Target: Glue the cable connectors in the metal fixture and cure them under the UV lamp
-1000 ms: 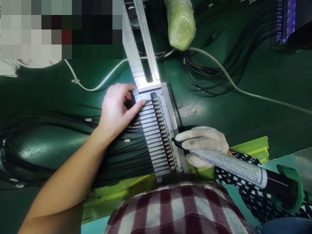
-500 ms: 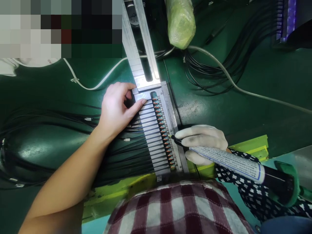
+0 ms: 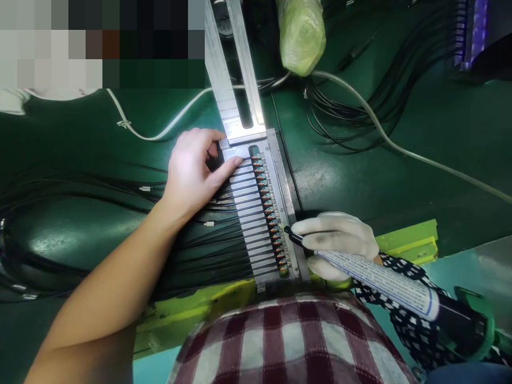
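Observation:
My bare left hand (image 3: 194, 173) grips the upper left corner of a metal fixture (image 3: 248, 234), thumb on its face beside the top cable and other fingers curled at the edge. A row of black cables (image 3: 256, 216) lies across the fixture, each ending at a small green circuit board with a metal connector (image 3: 264, 190). In a white glove, my right hand (image 3: 340, 238) is closed around a dispensing syringe (image 3: 380, 282) with a printed white label and dark barrel. Its black nozzle (image 3: 291, 233) points at the lower-middle boards, with a yellowish tip close to them. I cannot tell whether it touches.
A slotted metal bar (image 3: 236, 80) extends away from the fixture's top end. Behind it hangs a plastic-wrapped yellow-green object (image 3: 303, 40). A white cord (image 3: 416, 154) crosses the green table (image 3: 340, 181), and loose black cables (image 3: 76, 184) spread left. A purple-lit fixture (image 3: 472, 32) stands far right.
The syringe and my right hand have shifted slightly down along the row, the nozzle pointing at a lower board. My left hand keeps its place on the fixture; the view has moved a little.

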The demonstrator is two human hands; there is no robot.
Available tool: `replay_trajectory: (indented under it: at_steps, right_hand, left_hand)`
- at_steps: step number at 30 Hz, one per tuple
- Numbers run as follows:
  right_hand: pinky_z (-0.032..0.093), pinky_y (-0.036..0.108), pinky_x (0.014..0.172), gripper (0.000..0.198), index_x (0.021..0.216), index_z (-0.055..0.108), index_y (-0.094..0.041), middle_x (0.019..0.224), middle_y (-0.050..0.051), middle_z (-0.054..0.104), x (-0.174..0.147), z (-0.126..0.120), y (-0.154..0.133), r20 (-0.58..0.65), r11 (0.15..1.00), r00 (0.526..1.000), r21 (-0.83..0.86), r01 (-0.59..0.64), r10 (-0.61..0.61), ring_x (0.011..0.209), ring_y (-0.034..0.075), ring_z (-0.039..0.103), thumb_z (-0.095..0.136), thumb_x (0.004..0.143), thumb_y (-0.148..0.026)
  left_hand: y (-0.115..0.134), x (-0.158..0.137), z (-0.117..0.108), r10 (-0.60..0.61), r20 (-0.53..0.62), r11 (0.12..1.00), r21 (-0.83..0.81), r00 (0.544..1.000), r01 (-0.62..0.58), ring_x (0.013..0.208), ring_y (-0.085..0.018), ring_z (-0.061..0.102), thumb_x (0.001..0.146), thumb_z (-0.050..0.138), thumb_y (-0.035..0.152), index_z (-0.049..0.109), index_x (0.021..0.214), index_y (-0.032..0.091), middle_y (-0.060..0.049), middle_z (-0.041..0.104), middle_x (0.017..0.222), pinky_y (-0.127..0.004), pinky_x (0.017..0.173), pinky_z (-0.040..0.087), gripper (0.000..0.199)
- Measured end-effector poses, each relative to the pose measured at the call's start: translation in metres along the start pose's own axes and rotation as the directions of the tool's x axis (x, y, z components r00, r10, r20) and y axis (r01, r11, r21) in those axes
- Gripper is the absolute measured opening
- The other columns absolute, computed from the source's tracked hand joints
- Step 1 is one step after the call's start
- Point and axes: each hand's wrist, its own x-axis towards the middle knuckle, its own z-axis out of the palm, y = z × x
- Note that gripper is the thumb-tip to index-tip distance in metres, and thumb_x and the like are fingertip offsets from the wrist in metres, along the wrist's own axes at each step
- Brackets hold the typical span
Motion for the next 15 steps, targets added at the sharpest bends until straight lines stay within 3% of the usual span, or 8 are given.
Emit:
replay_trajectory:
  at_steps: [15]
  right_hand:
    - [0.063,0.026,0.061,0.01,0.083,0.067,-0.018,0.087,0.007,0.076,0.0055,-0.0002,-0.0007,-0.011,0.999,1.0,-0.026,-0.024,0.023,0.067,0.016,0.073,0.067,0.073,-0.014]
  left_hand:
    - [0.0025,-0.0005,-0.0019,-0.009,0.024,1.0,0.025,1.0,0.008,0.083,-0.024,0.054,0.087,0.06,0.047,0.058,0.104,0.029,-0.003,0.054,0.081,-0.044,0.078,0.047,0.025]
